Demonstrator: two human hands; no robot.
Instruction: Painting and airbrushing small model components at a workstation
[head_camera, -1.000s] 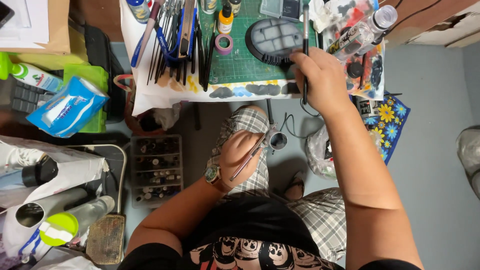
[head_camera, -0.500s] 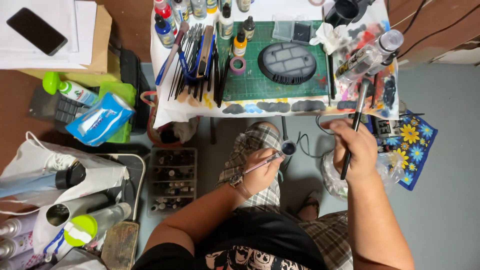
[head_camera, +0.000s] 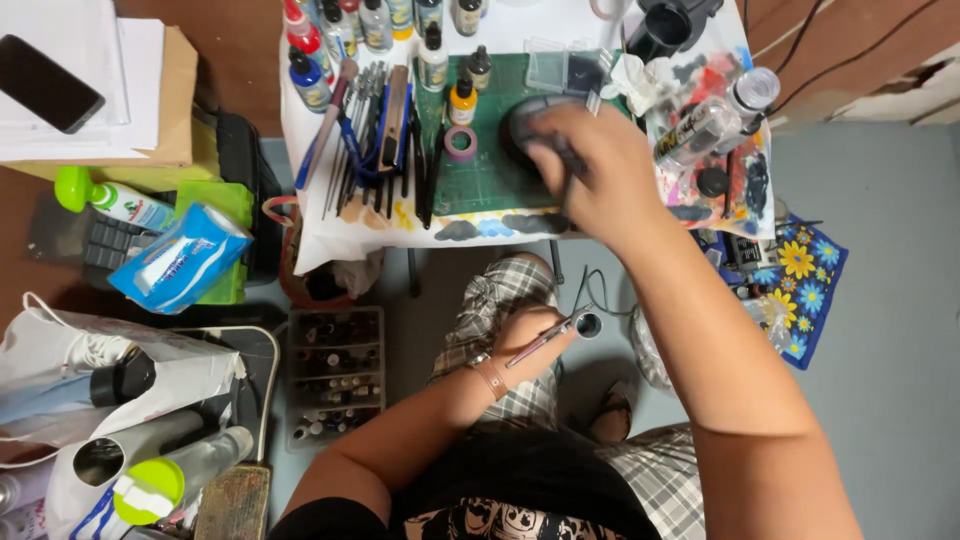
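Seen from above, the right hand (head_camera: 590, 175), pinching a thin dark brush (head_camera: 566, 190), has swung from the counter's right edge onto the dark oval piece (head_camera: 525, 120) mid-counter, while the left hand (head_camera: 525, 335) grips a silver airbrush (head_camera: 555, 335) over the lap.

Right hand (head_camera: 590, 170) extended forward, arm straight, fingers curled in a pinch; left hand (head_camera: 530, 335) drawn back near the lap, fingers closed.

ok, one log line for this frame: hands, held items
left hand: holds airbrush over lap | right hand: holds thin dark tool over dark oval piece on green mat
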